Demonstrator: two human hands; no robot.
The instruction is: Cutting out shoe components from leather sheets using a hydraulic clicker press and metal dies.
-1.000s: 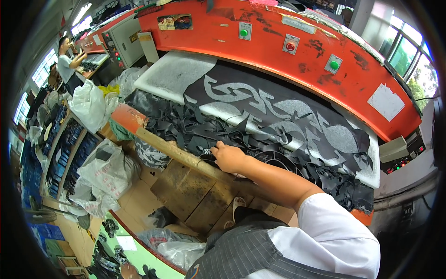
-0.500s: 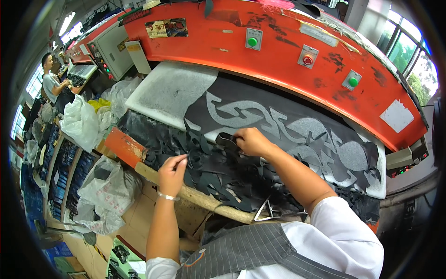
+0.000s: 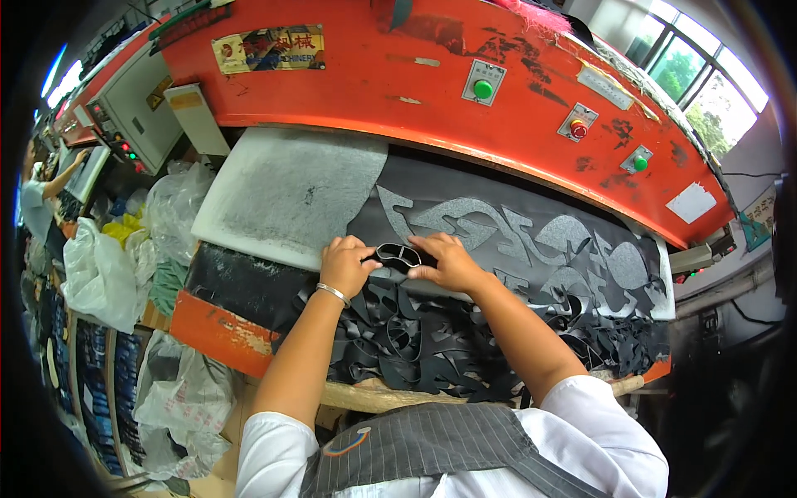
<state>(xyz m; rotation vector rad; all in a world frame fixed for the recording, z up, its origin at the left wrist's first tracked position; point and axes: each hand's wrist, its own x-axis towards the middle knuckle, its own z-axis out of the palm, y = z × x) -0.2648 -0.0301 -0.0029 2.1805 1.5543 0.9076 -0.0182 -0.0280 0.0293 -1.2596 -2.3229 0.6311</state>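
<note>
A small curved metal cutting die (image 3: 400,252) with thin rims and crossbars is held between my two hands. My left hand (image 3: 347,264) grips its left end, and my right hand (image 3: 448,264) has fingers and thumb on its right end. The die is over the near edge of a dark grey sheet (image 3: 427,177), where the sheet meets the white cutting board (image 3: 278,187). Curved cut-outs in the sheet let the pale board show through. Whether the die rests on the sheet, I cannot tell.
Black offcuts (image 3: 407,340) heap along the near side, behind a wooden rail (image 3: 382,398). A red press beam (image 3: 357,91) with green and red buttons spans the far side. Plastic bags (image 3: 104,274) stand at left. Another person (image 3: 37,203) works at the far left.
My left hand has moved forward from above the offcuts and taken the die's left end. The right hand has kept the die and turned it. The view has shifted closer to the press.
</note>
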